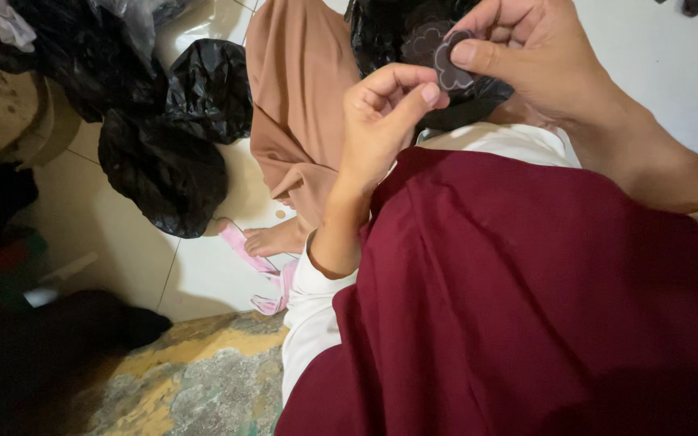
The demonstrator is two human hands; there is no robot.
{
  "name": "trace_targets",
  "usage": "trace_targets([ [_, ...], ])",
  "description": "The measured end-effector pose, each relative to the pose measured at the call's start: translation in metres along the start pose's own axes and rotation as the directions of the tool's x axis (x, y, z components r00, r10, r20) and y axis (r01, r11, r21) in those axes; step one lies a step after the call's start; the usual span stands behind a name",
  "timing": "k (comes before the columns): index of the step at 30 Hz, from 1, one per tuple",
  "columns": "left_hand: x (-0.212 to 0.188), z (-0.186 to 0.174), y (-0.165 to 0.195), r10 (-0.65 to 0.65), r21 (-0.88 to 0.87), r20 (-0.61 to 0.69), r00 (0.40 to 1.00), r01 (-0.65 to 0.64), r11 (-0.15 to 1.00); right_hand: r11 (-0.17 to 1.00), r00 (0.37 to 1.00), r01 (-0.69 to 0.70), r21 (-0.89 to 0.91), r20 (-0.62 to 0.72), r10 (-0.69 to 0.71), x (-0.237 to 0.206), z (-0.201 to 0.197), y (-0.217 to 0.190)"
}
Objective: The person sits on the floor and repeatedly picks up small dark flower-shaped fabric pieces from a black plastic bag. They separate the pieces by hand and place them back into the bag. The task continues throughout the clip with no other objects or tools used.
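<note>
Black bags [163,161] beside maroon cloth [527,307]

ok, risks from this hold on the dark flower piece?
1. The right hand pinches the dark flower-shaped piece only at its edge with thumb and fingers; it may slip and drop.
2. If dropped, it would probably be hard to spot against the black plastic bags just below.
3. The left hand crowds the same small piece, so the fingers may snag or bend it.
</note>
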State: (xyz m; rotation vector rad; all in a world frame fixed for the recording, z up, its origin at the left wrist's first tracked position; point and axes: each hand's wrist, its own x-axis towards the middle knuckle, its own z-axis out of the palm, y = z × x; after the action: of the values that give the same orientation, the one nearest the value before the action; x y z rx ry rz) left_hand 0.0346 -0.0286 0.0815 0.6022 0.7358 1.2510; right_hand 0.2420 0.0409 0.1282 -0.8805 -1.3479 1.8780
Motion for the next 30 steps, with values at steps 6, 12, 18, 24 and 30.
trace_targets([
  [6, -0.006, 0.002, 0.0, 0.078, 0.209, -0.012, 0.997, -0.074, 0.975, 0.99, 0.999, 0.021, -0.138, -0.042, -0.027, -0.003, 0.013, -0.014],
  [12, -0.006, 0.013, -0.002, 0.218, 0.355, -0.076, 0.973, -0.178, 0.918, 0.953, 0.984, 0.005, -0.303, -0.169, -0.059, -0.005, 0.028, -0.023],
  [18, -0.016, 0.031, 0.021, 0.446, 0.648, -0.038, 0.894, -0.318, 0.692, 0.643, 0.927, 0.316, -0.698, 0.085, -0.364, -0.015, 0.028, -0.027],
  [24, -0.017, 0.045, 0.041, 0.553, 0.775, 0.09, 0.828, -0.407, 0.484, 0.756, 0.95, 0.264, -0.598, 0.024, -0.312, -0.019, 0.028, -0.029],
  [30, -0.026, 0.052, 0.052, 0.573, 0.815, 0.154, 0.805, -0.432, 0.387, 0.663, 0.928, 0.328, -0.673, 0.099, -0.359, -0.023, 0.027, -0.032],
])
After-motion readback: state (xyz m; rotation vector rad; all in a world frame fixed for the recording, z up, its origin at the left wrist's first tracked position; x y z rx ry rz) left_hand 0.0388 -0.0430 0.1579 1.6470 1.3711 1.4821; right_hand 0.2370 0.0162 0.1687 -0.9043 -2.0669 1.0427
